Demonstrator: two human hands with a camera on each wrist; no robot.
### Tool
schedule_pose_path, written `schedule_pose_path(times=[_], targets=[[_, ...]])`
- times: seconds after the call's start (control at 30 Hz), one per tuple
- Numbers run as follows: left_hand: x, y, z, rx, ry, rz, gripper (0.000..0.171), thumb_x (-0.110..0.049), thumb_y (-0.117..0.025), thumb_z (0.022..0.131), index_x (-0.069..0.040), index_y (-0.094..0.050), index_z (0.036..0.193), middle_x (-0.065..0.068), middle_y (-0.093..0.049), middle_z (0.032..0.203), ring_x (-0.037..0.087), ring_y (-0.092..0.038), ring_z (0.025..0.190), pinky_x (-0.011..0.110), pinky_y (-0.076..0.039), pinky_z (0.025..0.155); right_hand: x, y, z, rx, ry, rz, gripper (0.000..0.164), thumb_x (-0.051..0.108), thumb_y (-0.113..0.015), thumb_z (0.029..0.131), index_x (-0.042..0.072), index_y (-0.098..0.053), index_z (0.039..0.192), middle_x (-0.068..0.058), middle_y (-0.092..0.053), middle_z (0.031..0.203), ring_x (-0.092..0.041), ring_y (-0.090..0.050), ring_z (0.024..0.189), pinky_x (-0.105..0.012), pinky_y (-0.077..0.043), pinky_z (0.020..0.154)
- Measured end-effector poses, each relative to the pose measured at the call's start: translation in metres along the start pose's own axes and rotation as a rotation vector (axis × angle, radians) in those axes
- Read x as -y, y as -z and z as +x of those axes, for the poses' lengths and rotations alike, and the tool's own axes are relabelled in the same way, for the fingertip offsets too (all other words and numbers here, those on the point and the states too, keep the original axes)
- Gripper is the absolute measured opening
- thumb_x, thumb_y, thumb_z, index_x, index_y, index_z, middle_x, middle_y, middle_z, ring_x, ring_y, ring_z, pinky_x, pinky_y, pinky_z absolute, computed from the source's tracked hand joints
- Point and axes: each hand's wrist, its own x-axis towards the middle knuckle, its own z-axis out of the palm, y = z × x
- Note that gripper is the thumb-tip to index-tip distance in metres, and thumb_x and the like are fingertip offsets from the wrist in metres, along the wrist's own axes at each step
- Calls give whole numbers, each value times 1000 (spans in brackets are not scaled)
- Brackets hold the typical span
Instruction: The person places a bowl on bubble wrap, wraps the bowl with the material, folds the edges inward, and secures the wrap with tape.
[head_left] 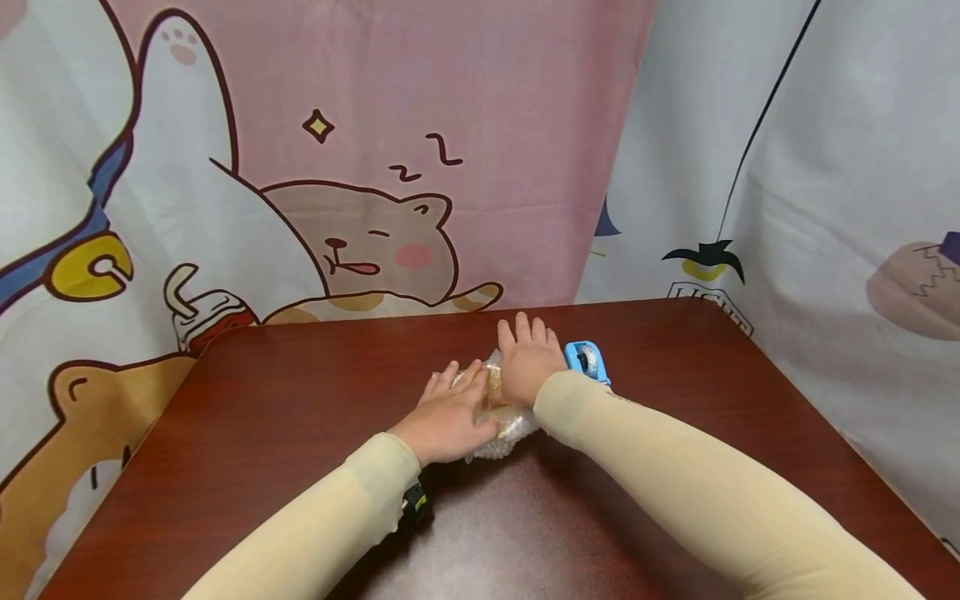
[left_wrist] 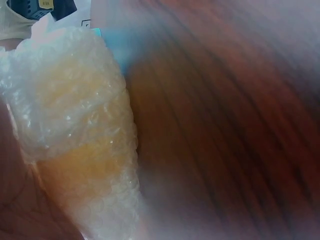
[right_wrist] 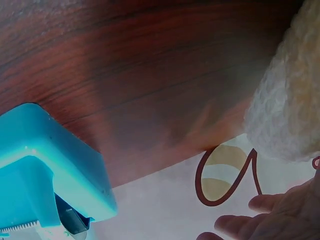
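A bundle of clear bubble wrap [head_left: 516, 423] lies on the table, with yellowish tape or something yellow showing on it [left_wrist: 87, 162]. My left hand [head_left: 444, 423] rests on its left side, fingers straight and spread. Across the upper right of the bundle lies my right hand [head_left: 528, 367], palm down with its fingers extended; in the right wrist view its fingertips [right_wrist: 262, 225] reach past the wrap. What the wrap encloses cannot be made out. Just right of the right hand stands a light blue tape dispenser [head_left: 576, 357], its serrated cutting edge [right_wrist: 22, 227] visible in the right wrist view.
The dark reddish-brown wooden table [head_left: 300, 392] spreads around the hands. A cartoon-printed curtain [head_left: 525, 150] hangs behind its far edge and along both sides. A small dark device [head_left: 415, 502] is at the left wrist.
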Motion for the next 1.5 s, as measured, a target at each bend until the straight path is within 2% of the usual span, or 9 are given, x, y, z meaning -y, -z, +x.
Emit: schedule_pose_path(times=[0.4,0.9,1.5], targets=[[0,1,0,6,1,5,87,-57,-48,102,-9,-20,169,8,-12,179,42,-6,164,57,-6,133,-1,-5,7,41,-49,56,130,67,-81,79,9,-9,170,-23,-3,177,-49,-7,162,-60,-11,132],[0,1,0,-10,1,-13,89,-56,-49,100,-9,-19,169,6,-12,178,41,-6,165,57,-5,133,2,-1,3,62,-48,50,124,61,-79,83,8,-9,170,-24,-6,176,-49,-9,162,-60,-13,132],[0,2,0,-2,-6,-10,90,-56,-50,101,-7,-19,169,10,-13,178,41,-7,164,57,-6,133,4,-1,1,58,-51,38,122,60,-79,84,7,-10,170,-24,-7,176,-50,-10,162,-60,-13,132]])
